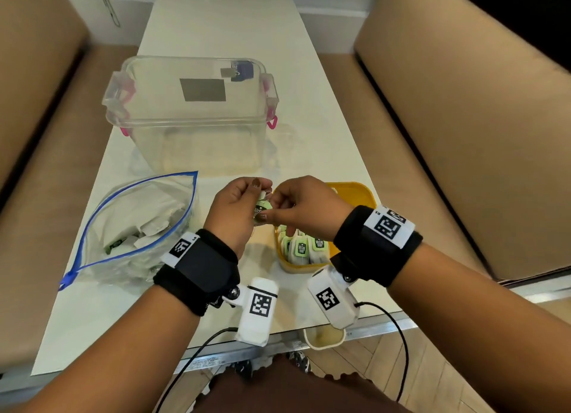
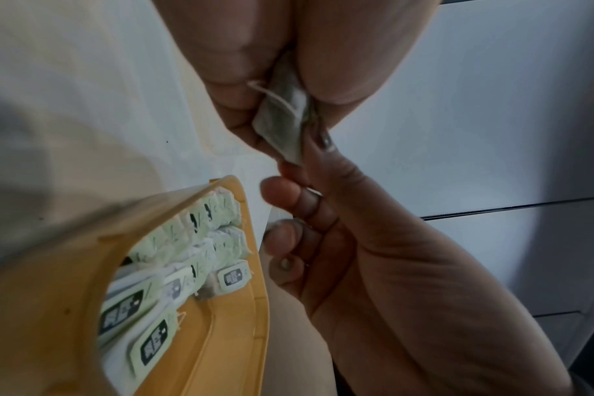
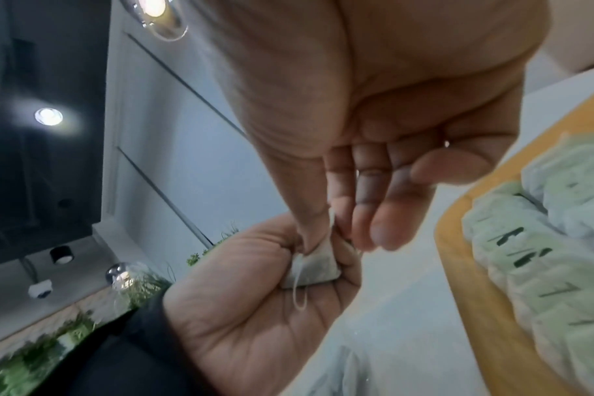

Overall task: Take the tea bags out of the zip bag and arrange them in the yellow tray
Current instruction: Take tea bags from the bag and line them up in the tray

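Observation:
One tea bag (image 1: 262, 208) with a green tag is held above the table between both hands. My left hand (image 1: 247, 201) pinches it from the left and my right hand (image 1: 285, 201) pinches it from the right. In the left wrist view the tea bag (image 2: 284, 126) and its string show between thumb and fingers. The yellow tray (image 1: 355, 191) lies just under my right hand, with several tea bags (image 1: 306, 247) standing in rows at its near end. The clear zip bag (image 1: 136, 227), blue-edged and open, lies to the left with more tea bags inside.
A large clear plastic box (image 1: 191, 112) with pink latches stands behind the hands on the white table (image 1: 216, 26). Tan sofa cushions flank the table on both sides. A small cream cup (image 1: 323, 338) sits below the table's near edge. Cables hang from the wrist cameras.

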Tool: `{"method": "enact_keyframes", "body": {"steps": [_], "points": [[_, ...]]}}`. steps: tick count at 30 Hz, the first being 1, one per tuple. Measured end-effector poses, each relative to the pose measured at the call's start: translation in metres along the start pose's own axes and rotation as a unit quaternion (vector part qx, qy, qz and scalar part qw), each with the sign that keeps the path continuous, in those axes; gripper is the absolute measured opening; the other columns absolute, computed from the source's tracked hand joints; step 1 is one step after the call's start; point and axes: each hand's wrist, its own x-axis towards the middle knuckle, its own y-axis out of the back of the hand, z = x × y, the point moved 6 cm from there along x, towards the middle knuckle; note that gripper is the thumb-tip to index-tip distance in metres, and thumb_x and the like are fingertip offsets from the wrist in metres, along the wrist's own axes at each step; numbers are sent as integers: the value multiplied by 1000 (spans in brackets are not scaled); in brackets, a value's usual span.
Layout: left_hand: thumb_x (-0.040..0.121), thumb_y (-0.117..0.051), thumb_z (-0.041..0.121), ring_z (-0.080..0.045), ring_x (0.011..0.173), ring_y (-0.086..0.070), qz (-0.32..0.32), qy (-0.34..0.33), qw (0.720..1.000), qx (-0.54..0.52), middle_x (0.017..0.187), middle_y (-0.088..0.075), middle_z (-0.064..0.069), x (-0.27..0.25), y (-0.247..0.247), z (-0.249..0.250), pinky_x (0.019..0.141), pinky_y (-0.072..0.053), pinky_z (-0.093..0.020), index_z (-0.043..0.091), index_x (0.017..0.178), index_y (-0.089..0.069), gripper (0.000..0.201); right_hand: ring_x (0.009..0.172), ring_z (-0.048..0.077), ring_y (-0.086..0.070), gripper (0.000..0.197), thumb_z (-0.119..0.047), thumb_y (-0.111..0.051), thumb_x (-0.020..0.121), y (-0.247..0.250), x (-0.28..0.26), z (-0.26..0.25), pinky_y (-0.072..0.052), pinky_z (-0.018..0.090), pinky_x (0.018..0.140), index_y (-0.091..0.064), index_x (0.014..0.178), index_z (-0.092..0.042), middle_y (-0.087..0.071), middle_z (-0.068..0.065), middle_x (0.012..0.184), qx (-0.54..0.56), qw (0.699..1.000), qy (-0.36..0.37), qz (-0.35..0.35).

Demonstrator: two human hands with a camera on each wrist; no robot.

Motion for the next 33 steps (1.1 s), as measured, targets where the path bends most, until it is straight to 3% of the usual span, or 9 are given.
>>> {"method": "enact_keyframes", "body": {"steps": [4, 8, 11, 15, 18, 21, 26, 29, 33], "points": [[100, -41, 12, -20, 77, -60, -2, 16, 1000, -25, 90, -65, -8, 0, 0, -2, 63, -50, -27, 14, 88, -64, 27, 51, 11, -58, 24, -20, -77, 79, 3, -1, 0, -47, 20, 51, -64, 86, -1, -66, 17, 74, 51, 998, 15, 28], [100, -41, 11, -21, 82, -61, 23, 12, 999, -41, 93, -64, -7, 1, 8, -1, 71, -51, -33, 14, 87, -64, 27, 61, 17, -56, 21, -19, -74, 82, 5, -4, 9, -45, 27, 54, -63, 82, 0, -60, 10, 66, 114, 993, -4, 16], [101, -41, 15, -20, 78, -60, 33, 14, 999, -26, 91, -64, -7, 1, 15, 0, 65, -52, -28, 14, 86, -63, 27, 64, 16, -58, 23, -18, -69, 87, 10, -7, 15, -44, 22, 54, -60, 85, 3, -59, 14, 72, 174, 984, -19, 16], [97, -49, 32, -9, 62, -58, -18, 26, 999, -16, 76, -64, -2, -5, 9, 2, 56, -48, -21, 13, 84, -65, 28, 60, 17, -63, 16, -13, -61, 92, 23, -7, 18, -47, 20, 50, -55, 80, -4, -65, 18, 75, 254, 966, -24, 33], [91, -60, 23, -5, 60, -58, -68, -10, 996, 51, 75, -64, -3, -9, -1, 3, 55, -47, -19, 12, 85, -66, 13, 55, 17, -62, 20, -13, -58, 94, 30, -8, 22, -45, 22, 49, -49, 76, -11, -67, 17, 74, 296, 953, -35, 45], [89, -63, 13, -3, 55, -57, -79, -30, 991, 99, 74, -62, -4, -9, -5, 1, 54, -46, -20, 13, 88, -66, 3, 58, 19, -63, 14, -16, -61, 93, 35, -9, 24, -46, 22, 49, -53, 86, -6, -68, 21, 80, 212, 975, -27, 68], [88, -65, 14, -6, 55, -56, -83, -32, 983, 158, 69, -65, -3, -7, -7, -5, 56, -47, -25, 20, 81, -66, 9, 60, 15, -59, 10, -13, -67, 87, 55, -9, 25, -49, 26, 54, -66, 91, -4, -68, 21, 82, 73, 989, 18, 130], [89, -64, 13, -4, 55, -58, -85, -14, 983, 161, 73, -66, -3, -7, -9, -11, 60, -50, -26, 17, 87, -66, 5, 69, 25, -62, 8, -17, -68, 86, 66, -9, 21, -53, 34, 65, -72, 88, -10, -70, 14, 82, -18, 991, 34, 124], [90, -49, 3, -12, 72, -63, -68, 21, 988, 140, 85, -67, -6, -7, -7, -20, 62, -49, -28, 14, 90, -68, 21, 70, 14, -58, 11, -12, -63, 88, 84, -3, 26, -47, 24, 62, -72, 94, -12, -69, 2, 85, -158, 982, 13, 104]]}}
